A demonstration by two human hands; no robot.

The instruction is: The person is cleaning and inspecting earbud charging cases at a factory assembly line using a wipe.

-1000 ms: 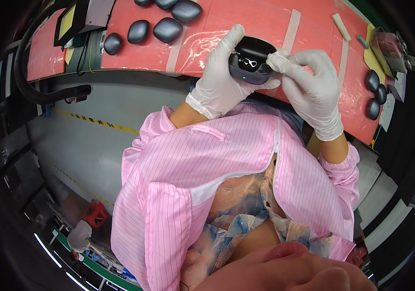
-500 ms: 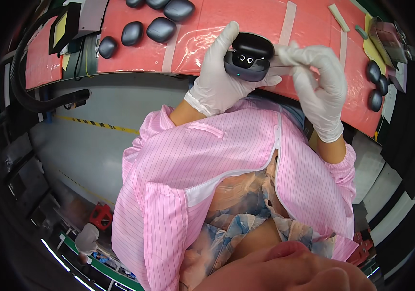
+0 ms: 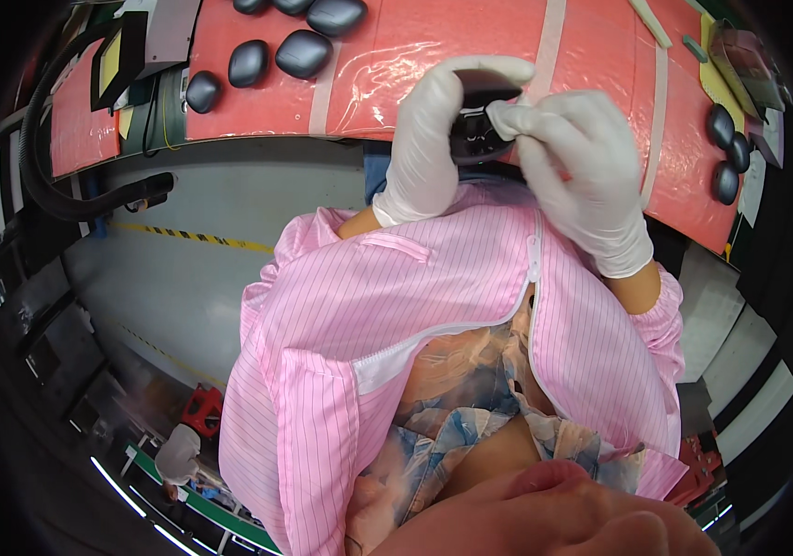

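My left hand [image 3: 426, 139], in a white glove, grips a dark glossy earbud charging case [image 3: 478, 146] with its lid [image 3: 487, 85] raised. Its thumb and fingers wrap around the case's left side and behind the lid. My right hand [image 3: 591, 157], also gloved in white, reaches over the case's right side with its fingertips pinched at the inside. Whatever those fingers hold, if anything, is hidden. They also cover part of the case's interior.
Several closed dark cases [image 3: 304, 54] lie on the red-covered table [image 3: 406, 83] at the far left, and three more [image 3: 725, 181] at the right. A black flexible hose [image 3: 91, 199] curves at the left. Small pale strips [image 3: 651, 23] lie at the far right.
My right hand has moved left, from beside the case to its inside, and its fingertips have closed together. The case has tilted and turned in my left hand; its green light no longer shows.
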